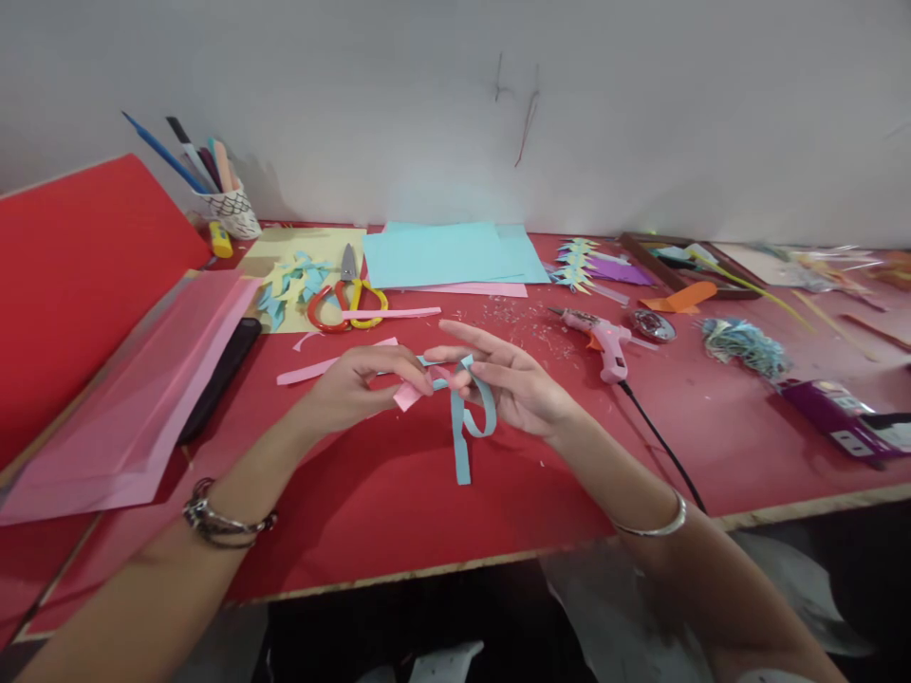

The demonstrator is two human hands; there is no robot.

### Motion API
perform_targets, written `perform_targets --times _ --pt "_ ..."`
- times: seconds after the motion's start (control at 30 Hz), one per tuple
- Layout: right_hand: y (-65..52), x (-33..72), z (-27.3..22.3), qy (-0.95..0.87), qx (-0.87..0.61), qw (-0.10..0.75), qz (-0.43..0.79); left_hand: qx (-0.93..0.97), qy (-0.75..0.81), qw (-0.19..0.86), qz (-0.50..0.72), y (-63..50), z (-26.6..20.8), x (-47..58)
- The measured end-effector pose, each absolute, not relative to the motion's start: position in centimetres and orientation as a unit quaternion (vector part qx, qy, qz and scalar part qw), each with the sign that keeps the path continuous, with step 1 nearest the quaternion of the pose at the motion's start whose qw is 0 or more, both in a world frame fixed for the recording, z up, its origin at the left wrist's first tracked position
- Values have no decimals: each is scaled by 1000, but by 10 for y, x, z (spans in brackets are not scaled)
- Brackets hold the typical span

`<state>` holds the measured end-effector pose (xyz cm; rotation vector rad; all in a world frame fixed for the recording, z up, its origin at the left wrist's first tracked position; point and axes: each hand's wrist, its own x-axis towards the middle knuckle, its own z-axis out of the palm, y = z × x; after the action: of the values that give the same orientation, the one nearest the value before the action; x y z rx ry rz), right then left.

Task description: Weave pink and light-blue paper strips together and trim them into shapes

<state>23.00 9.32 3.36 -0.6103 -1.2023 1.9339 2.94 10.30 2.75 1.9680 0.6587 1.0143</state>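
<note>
Above the red table's middle, my left hand (366, 384) pinches a pink paper strip (407, 396) between thumb and fingers. My right hand (519, 384) meets it from the other side, gripping a light blue paper strip (461, 441) near the thumb while its index finger is stretched out. The blue strip curls in a loop, and one end hangs straight down. Pink and blue strips cross between my fingertips; exactly how they are joined is hidden. Behind my left hand lie a loose pink strip (309, 373) and scissors (348, 294) with red and yellow handles.
A pink glue gun (604, 341) with a black cord lies to the right, near a purple box-like device (840, 417). Light blue sheets (434, 256) rest by the wall. Pink sheets (135, 427) are stacked at left, and a pen cup (238, 213) stands behind.
</note>
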Motion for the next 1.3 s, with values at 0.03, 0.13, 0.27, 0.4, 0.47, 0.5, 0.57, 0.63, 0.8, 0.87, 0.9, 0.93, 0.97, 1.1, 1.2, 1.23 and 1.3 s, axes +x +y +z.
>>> perform_targets --times 0.03,0.13,0.27,0.4,0.47,0.5,0.57,0.63,0.8,0.87,0.9,0.93,0.97,1.1,1.2,1.23,1.3 --pt "94 230 33 -471 -239 387 756 780 255 398 410 103 29 30" --pt "98 232 30 -472 -241 402 747 786 259 368 424 102 30 30" --pt "100 235 30 -501 -224 398 735 823 263 285 416 103 27 30" --pt "98 235 32 -557 -256 384 691 872 234 197 383 105 23 32" --pt "99 233 31 -577 -302 384 654 888 209 151 379 107 20 32" --pt "100 232 29 -585 -326 388 633 894 199 124 382 108 18 32" --pt "102 232 25 -604 -366 400 585 899 194 62 388 110 15 31" --pt "105 233 20 -633 -397 404 528 905 208 7 371 111 12 29" --pt "106 235 15 -729 -450 397 330 918 233 -54 317 110 11 26" --pt "104 235 16 -766 -445 390 252 916 233 -64 320 110 11 27" --pt "103 234 16 -783 -434 387 223 914 232 -69 324 110 11 28" --pt "101 234 17 -798 -420 382 202 913 231 -74 328 110 12 28" --pt "100 233 18 -812 -405 375 189 912 231 -79 331 109 12 29" --pt "95 231 19 -844 -360 346 195 909 224 -90 339 107 14 33" --pt "93 231 20 -843 -349 356 203 905 224 -78 353 104 16 37" --pt "92 231 20 -843 -347 357 205 904 225 -75 356 103 16 38" --pt "91 231 21 -844 -343 352 215 901 226 -75 363 102 17 39"
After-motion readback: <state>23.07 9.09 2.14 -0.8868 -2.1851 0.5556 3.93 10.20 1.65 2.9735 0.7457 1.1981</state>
